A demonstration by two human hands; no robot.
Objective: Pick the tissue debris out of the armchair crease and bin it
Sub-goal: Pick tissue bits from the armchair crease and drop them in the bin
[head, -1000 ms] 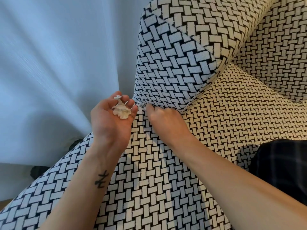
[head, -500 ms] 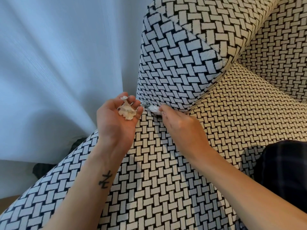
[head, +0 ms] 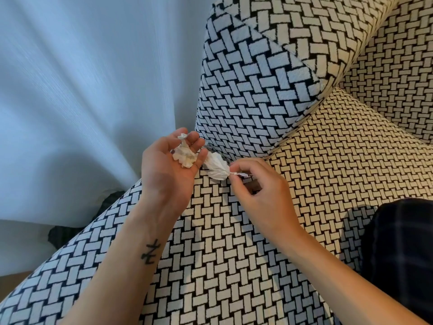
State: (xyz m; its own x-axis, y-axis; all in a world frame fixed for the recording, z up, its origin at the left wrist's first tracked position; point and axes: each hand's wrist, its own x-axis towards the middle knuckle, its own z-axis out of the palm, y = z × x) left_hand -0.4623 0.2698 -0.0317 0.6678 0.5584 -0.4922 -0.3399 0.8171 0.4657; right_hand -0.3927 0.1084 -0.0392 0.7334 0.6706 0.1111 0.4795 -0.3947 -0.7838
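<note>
Above the armchair (head: 234, 254) seat by the crease (head: 293, 137): cradles a tissue wad (head: 185, 156) in the loosely cupped, palm-up left hand (head: 168, 174); pinches a second tissue scrap (head: 216, 168) by its twisted end in the right hand (head: 262, 195).

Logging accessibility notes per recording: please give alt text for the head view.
The right hand pinches the twisted end of a white tissue piece just in front of the armchair crease. The left hand, palm up, holds a crumpled tissue wad. The armchair has black-and-white woven upholstery; a pale curtain hangs behind.
</note>
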